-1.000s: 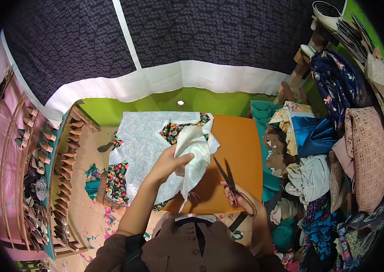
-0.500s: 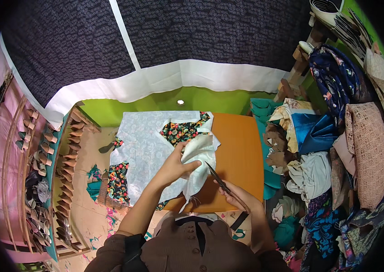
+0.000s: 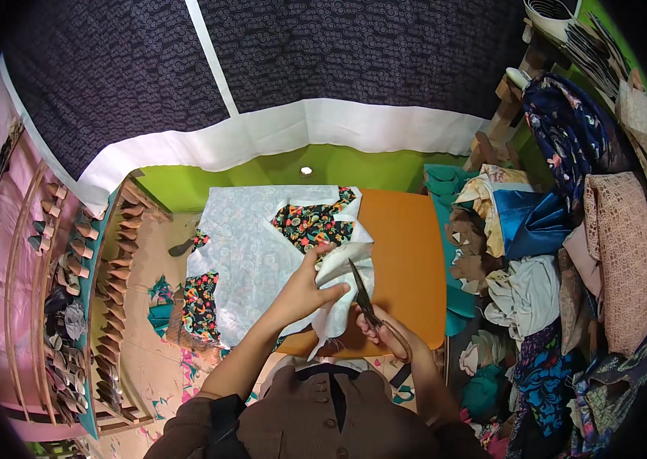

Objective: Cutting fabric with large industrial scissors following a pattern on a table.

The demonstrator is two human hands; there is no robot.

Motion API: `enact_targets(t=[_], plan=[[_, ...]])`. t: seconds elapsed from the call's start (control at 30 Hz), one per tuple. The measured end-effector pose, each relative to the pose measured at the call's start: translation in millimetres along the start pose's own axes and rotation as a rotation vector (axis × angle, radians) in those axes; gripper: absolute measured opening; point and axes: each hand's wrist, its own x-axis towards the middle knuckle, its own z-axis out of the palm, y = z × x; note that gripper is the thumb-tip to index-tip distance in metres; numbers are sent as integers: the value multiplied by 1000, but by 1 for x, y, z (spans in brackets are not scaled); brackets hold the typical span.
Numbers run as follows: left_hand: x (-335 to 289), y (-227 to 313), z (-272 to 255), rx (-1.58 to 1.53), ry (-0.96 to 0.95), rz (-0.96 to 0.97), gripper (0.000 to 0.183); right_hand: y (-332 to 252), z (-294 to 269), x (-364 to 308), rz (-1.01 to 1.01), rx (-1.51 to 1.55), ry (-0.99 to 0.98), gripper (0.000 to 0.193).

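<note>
My left hand [image 3: 310, 289] grips a loose piece of white-backed fabric [image 3: 344, 268], thumb on top and fingers partly hidden behind it. Frayed threads hang from its lower end. In my right hand [image 3: 386, 329] is a pair of dark scissors [image 3: 364, 294], the blades pointing up and away, against the right side of the held piece. Beneath lies a larger spread of floral fabric [image 3: 247, 229], pale reverse side up, with black patterned patches [image 3: 316, 224] showing. It covers the left part of an orange table [image 3: 404, 264].
Racks with several wooden shoe lasts [image 3: 115, 287] stand at the left. Heaped fabrics [image 3: 522, 294] fill the right side, with a pink lace bundle [image 3: 620, 260] on top. Scraps lie on the tiled floor [image 3: 159, 252]. A dark curtain [image 3: 354, 61] with a white border hangs behind.
My left hand has shifted slightly right with the fabric piece. The scissors have turned more upright and come closer to the fabric, as my right hand moved a little left.
</note>
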Motion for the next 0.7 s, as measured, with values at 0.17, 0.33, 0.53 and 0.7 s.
enact_targets(t=[0.17, 0.33, 0.53, 0.7], plan=[[1, -9, -3, -41, -37, -1, 43, 0, 4, -2, 31, 96, -11, 71], [-2, -7, -5, -58, -25, -20, 29, 0, 4, -3, -8, 161, -29, 65], [-2, -6, -3, 135, 18, 72, 25, 10, -1, -8, 93, 45, 6, 60], [-4, 1, -2, 266, 82, 100, 26, 3, -2, -8, 100, 149, -57, 70]])
